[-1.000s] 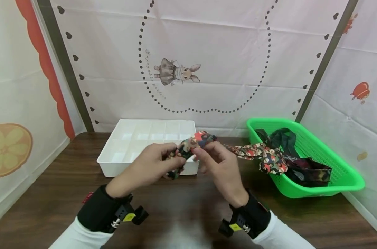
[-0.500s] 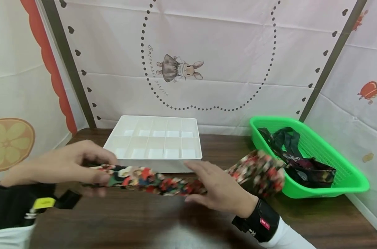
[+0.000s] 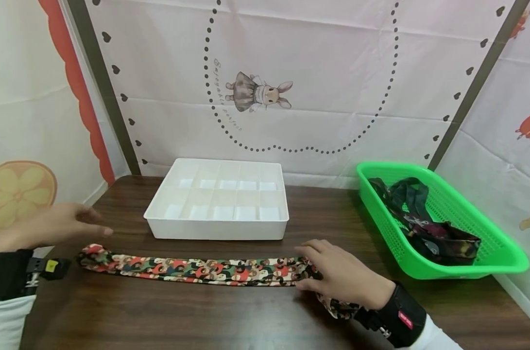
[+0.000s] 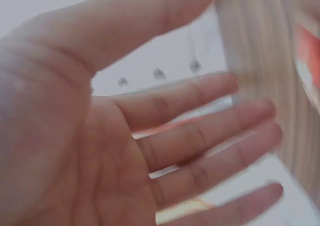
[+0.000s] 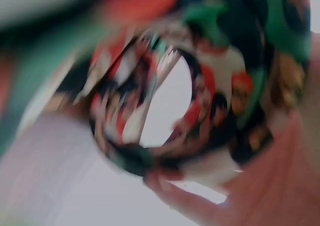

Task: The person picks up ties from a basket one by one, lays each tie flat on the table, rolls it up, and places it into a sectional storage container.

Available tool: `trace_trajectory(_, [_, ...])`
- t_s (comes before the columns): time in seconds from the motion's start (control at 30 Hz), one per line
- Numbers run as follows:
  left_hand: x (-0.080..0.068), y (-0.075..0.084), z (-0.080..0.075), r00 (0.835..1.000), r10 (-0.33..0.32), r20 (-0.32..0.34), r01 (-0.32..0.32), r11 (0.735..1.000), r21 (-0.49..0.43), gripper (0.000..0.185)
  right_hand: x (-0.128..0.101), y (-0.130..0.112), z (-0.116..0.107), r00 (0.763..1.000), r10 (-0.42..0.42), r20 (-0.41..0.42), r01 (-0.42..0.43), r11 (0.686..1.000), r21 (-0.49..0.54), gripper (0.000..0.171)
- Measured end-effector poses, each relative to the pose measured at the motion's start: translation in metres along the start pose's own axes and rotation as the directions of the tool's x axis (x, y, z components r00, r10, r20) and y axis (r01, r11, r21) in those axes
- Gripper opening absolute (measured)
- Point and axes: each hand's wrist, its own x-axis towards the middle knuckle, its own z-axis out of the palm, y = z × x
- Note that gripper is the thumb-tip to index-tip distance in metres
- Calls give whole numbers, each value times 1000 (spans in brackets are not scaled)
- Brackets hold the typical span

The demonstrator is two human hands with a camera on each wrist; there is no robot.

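Observation:
A long patterned tie in red, green and cream lies stretched flat across the brown table, in front of the white tray. My right hand rests on its right end with flat fingers, and the tie's tail shows under my wrist. The right wrist view is a blur of the same patterned cloth. My left hand hovers just above and left of the tie's left end, fingers spread and holding nothing. The left wrist view shows that hand's open palm.
A white divided tray stands at the back middle of the table. A green plastic basket at the right holds several dark ties. Curtain walls close in the back and both sides.
The tie was held up between both hands; it has been pulled out leftward and laid flat on the table. My left hand let go and moved left; the right presses the right end.

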Motion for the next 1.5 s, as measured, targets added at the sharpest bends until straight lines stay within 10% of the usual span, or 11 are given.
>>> trace_trajectory(0.17, [16, 28, 15, 991, 114, 75, -105, 989, -107, 51, -23, 8, -12, 985, 145, 90, -148, 988, 32, 82])
trace_trajectory(0.33, [26, 31, 31, 985, 73, 155, -45, 983, -178, 44, -43, 11, -14, 977, 190, 100, -200, 975, 98, 98])
trace_trajectory(0.5, [28, 26, 36, 984, 66, 167, -32, 979, -200, 39, -60, 26, -20, 967, 254, 22, -249, 928, 275, 73])
trace_trajectory(0.6, [29, 26, 37, 983, 69, 173, -32, 978, -206, 38, -69, 37, -27, 932, 360, 35, -332, 812, 480, 62])
trace_trajectory(0.77, [31, 27, 36, 980, 67, 186, -26, 977, -210, 38, -89, 57, -36, 856, 480, 190, -429, 457, 779, 64])
trace_trajectory(0.83, [32, 26, 36, 980, 67, 189, -27, 978, -207, 39, -98, 63, -37, 830, 501, 245, -464, 379, 801, 62])
trace_trajectory(0.9, [32, 25, 36, 980, 64, 189, -26, 979, -201, 40, -107, 67, -35, 824, 512, 243, -492, 435, 754, 56])
trace_trajectory(1.03, [32, 23, 35, 979, 55, 194, -18, 982, -189, 39, -117, 59, -26, 855, 518, -2, -485, 802, 349, 38])
trace_trajectory(1.13, [31, 22, 35, 979, 50, 196, -13, 982, -187, 38, -120, 43, -15, 915, 346, -210, -343, 938, 50, 36])
trace_trajectory(1.27, [30, 21, 38, 982, 43, 184, -10, 984, -177, 39, -119, 32, 2, 986, 1, -164, -22, 992, -128, 57])
trace_trajectory(1.5, [30, 17, 43, 988, 44, 151, -23, 990, -138, 44, -124, 43, 10, 951, -168, -259, 131, 979, -155, 34])
